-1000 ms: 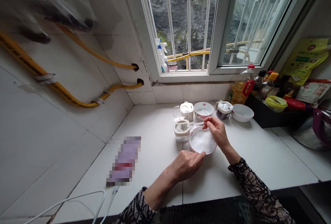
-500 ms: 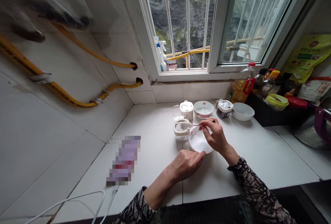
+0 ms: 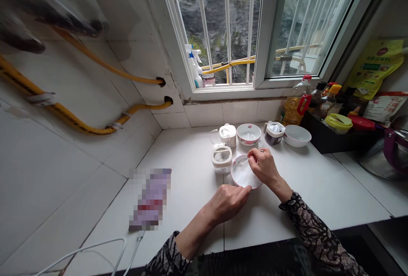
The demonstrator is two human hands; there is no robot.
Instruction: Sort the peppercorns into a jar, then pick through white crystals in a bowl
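A white bowl with a pink-patterned rim [image 3: 233, 176] sits on the counter and holds white powder or grains [image 3: 246, 176]. My left hand [image 3: 231, 201] has its fingers closed on the bowl's near rim. Over the bowl's right side, my right hand [image 3: 265, 167] pinches a small white spoon, whose visible part is hard to tell from the white contents. Just left of the bowl stands a clear seasoning jar with a cream rim [image 3: 222, 160]. Behind that jar is another white jar [image 3: 228, 135], its clear lid flipped up.
At the back stand a flowered bowl [image 3: 249, 135], a jar of dark contents [image 3: 274, 133] and a plain white bowl [image 3: 297, 136]. An oil bottle [image 3: 293, 104] and a black condiment box [image 3: 328, 138] are on the right. A blurred purple item [image 3: 151, 201] with a white cable lies left.
My right hand has brought the spoon from over the near jar's mouth down into the bowl. My left hand keeps its hold on the rim. The view has shifted slightly.
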